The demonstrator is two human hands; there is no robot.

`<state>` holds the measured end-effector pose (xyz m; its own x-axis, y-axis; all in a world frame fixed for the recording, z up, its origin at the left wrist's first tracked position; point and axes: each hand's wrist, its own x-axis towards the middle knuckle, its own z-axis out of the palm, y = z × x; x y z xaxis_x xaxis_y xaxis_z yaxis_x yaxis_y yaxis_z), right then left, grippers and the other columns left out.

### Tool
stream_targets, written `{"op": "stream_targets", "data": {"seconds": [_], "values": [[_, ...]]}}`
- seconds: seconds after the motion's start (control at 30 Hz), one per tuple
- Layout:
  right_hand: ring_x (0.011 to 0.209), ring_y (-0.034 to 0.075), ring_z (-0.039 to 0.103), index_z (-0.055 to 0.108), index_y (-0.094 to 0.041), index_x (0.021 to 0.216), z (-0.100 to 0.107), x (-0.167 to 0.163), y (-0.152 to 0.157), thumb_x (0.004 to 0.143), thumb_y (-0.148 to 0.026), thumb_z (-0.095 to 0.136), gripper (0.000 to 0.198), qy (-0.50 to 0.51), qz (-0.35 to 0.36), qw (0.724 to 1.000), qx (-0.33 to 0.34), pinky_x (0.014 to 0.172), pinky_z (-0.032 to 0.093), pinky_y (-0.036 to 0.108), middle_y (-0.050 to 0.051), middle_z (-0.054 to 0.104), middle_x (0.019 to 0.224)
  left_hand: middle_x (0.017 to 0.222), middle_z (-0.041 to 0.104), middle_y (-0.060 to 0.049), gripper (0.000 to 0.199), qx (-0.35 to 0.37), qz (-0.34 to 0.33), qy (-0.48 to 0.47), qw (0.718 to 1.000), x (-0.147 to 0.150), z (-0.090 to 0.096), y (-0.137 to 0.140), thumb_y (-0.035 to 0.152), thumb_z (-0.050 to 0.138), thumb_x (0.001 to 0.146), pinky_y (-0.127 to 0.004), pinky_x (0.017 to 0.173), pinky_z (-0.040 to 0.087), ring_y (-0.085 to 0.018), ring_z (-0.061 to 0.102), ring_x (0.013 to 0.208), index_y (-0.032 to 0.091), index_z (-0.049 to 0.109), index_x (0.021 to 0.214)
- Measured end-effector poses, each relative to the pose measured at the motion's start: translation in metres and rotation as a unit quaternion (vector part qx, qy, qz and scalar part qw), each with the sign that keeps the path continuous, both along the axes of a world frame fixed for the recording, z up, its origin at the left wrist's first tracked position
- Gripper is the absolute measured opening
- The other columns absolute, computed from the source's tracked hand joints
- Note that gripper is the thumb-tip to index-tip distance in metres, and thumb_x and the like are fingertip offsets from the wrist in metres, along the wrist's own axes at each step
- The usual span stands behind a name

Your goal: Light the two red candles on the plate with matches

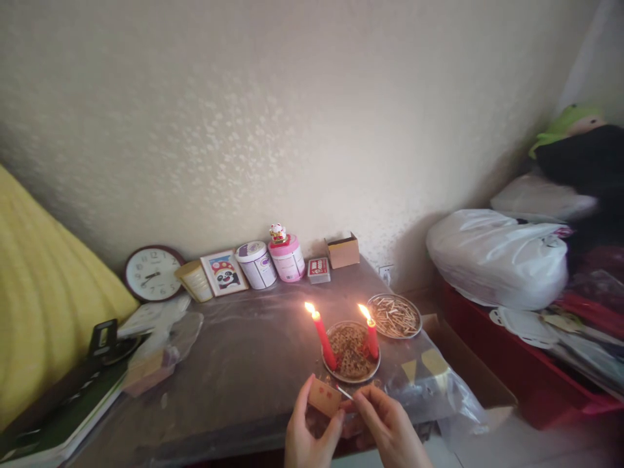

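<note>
Near the table's front edge, my left hand (311,430) grips a small brown matchbox (324,397) between thumb and fingers. Close beside it, my right hand (385,422) pinches a thin matchstick (344,392), its light end pointing toward the box. No flame shows on the match. Just beyond my hands lies a round metal plate (354,379) with a brown crusty surface. Two lit red candles stand on it: the left candle (324,341) leans a little, and the right candle (372,339) is shorter. A second plate (418,325), behind on the right, holds many matchsticks.
Along the wall stand a clock (153,273), a panda picture (225,273), a white tin (256,265), a pink tin (286,260) with a lucky-cat figure, a card pack (318,270) and an open carton (342,252). A white bag (497,260) sits at right.
</note>
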<state>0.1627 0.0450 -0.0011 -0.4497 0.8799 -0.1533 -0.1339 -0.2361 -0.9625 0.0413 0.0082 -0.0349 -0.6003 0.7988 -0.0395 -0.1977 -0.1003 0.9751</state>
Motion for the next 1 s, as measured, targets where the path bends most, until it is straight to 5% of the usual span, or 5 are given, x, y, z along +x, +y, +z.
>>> {"op": "stream_targets", "data": {"seconds": [0.23, 0.73, 1.0], "values": [[0.055, 0.014, 0.060, 0.057, -0.014, 0.076, 0.002, 0.003, -0.006, 0.074, -0.069, 0.056, 0.055, -0.008, -0.005, 1.000, 0.019, 0.049, 0.043, 0.021, 0.002, 0.063, 0.058, 0.098, 0.070, -0.017, 0.074, -0.005, 0.034, 0.036, 0.999, 0.001, 0.002, -0.004, 0.037, 0.082, 0.052, -0.035, 0.073, 0.053, -0.032, 0.067, 0.086, 0.013, 0.054, 0.116], [0.053, 0.013, 0.058, 0.056, -0.015, 0.075, 0.018, 0.014, -0.015, 0.072, -0.073, 0.053, 0.058, -0.021, 0.003, 0.999, 0.040, 0.049, 0.042, 0.020, 0.003, 0.064, 0.059, 0.100, 0.067, -0.016, 0.059, -0.044, 0.020, 0.215, 0.976, -0.003, 0.015, -0.016, 0.046, 0.072, 0.058, -0.035, 0.074, 0.053, -0.031, 0.065, 0.091, 0.011, 0.060, 0.104], [0.055, 0.015, 0.057, 0.055, -0.017, 0.070, 0.018, 0.026, -0.007, 0.076, -0.063, 0.055, 0.046, -0.013, -0.055, 0.994, 0.092, 0.052, 0.043, 0.025, 0.003, 0.064, 0.064, 0.083, 0.071, -0.011, 0.072, -0.079, 0.000, 0.154, 0.985, 0.007, 0.023, -0.021, 0.058, 0.064, 0.062, -0.032, 0.059, 0.053, -0.024, 0.066, 0.062, 0.010, 0.055, 0.114]]}}
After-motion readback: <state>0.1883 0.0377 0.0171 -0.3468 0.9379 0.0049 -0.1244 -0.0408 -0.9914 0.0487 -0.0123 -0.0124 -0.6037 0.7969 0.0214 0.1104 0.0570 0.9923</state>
